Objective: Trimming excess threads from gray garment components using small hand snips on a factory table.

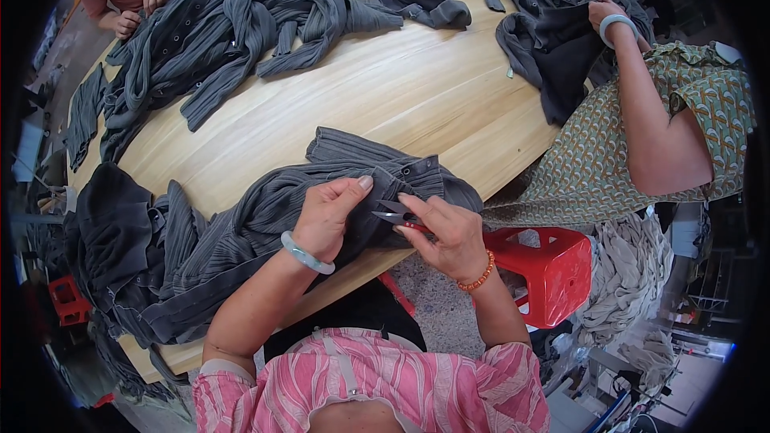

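A dark grey ribbed knit garment [277, 192] lies bunched along the near edge of the wooden table [401, 80]. My left hand [327, 212] pinches its fabric between thumb and fingers, near a strip with metal eyelets. Close beside it, my right hand [443, 232] holds a small pair of thread snips [395, 215] with red on the handle. The snips' blades are apart and point left toward the cloth by my left hand. Part of the handle is hidden in my right palm.
A heap of similar grey garments [265, 16] covers the far left, where a co-worker's hands [144, 8] rest. At right, another person in a patterned green top [561, 168] handles dark cloth [553, 48]. A red plastic stool [553, 273] stands right of me, beside piled pale fabric [630, 265].
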